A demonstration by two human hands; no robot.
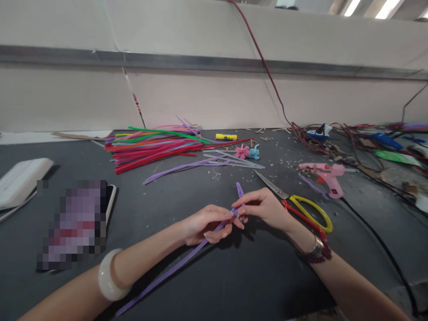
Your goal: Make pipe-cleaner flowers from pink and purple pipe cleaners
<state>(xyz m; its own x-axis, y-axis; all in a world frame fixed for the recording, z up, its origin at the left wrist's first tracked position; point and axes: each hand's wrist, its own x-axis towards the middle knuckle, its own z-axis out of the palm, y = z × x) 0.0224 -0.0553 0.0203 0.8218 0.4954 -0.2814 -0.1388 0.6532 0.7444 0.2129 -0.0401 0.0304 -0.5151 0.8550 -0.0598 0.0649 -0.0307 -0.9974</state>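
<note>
A: State of the hands?

B: Together, just above the matte dark surface [261, 278]. The left hand [207, 225] and right hand [262, 207] both pinch one purple pipe cleaner [174, 263] between the fingertips, close to each other, not touching the surface.

A: Lie of the pipe cleaner?

B: A long, thin, straight tail runs down-left from the grip toward the near edge. A short stub stands up above the right hand. Any bend at the grip is hidden by the fingers, can't tell.

A: Other stock?

B: A loose pile of pipe cleaners [150, 149] farther out: red, pink, green, orange, mostly straight, crossing each other. Looser purple strands [183, 167] lie in front, next to flat grey strips [234, 160] and two small petal-shaped flowers, one pink [242, 151], one blue [254, 153].

A: Tools?

B: Scissors [309, 214] lie flat just right of the right hand, steel blade, looped plastic handles in yellow and red. Beyond them, a pink plastic glue gun [329, 176] on its side. A yellow glue stick [226, 137] lies near the wall.

A: Surface texture?

B: Dull, dusted with small crumbs and scraps.
</note>
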